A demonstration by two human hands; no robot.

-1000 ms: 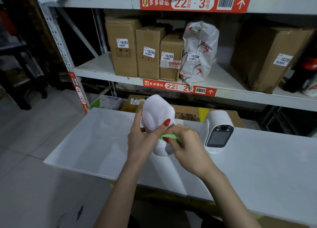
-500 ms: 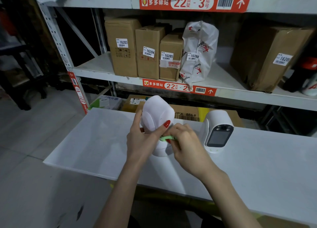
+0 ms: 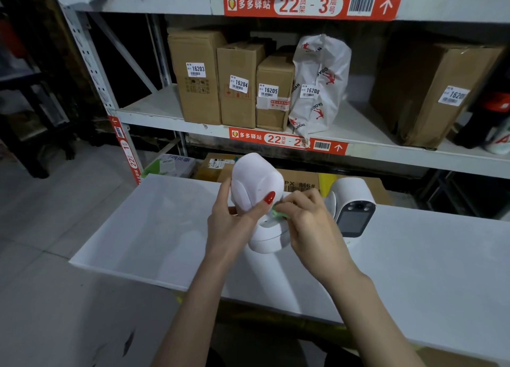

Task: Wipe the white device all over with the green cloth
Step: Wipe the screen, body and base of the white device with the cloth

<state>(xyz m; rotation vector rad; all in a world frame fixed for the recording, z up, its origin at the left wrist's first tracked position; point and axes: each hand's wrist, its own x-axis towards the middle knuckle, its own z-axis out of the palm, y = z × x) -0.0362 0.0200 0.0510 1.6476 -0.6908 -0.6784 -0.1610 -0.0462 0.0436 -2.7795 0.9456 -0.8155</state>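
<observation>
The person's left hand (image 3: pixel 229 223) grips the white device (image 3: pixel 258 198), thumb curled across its rounded upper housing and fingers wrapped behind, holding it upright with its base at the white table (image 3: pixel 143 228). The right hand (image 3: pixel 306 223) has its fingers curled round the green cloth (image 3: pixel 278 214) (only a small wad shows between the fingertips), pressing it against the device's neck just under the left thumb. Just to the right stands a second white camera (image 3: pixel 352 209) with a dark front panel. Behind, labelled cardboard boxes (image 3: pixel 218 82) and a white plastic parcel bag (image 3: pixel 320 82) sit on the metal shelf (image 3: pixel 154 113)
</observation>
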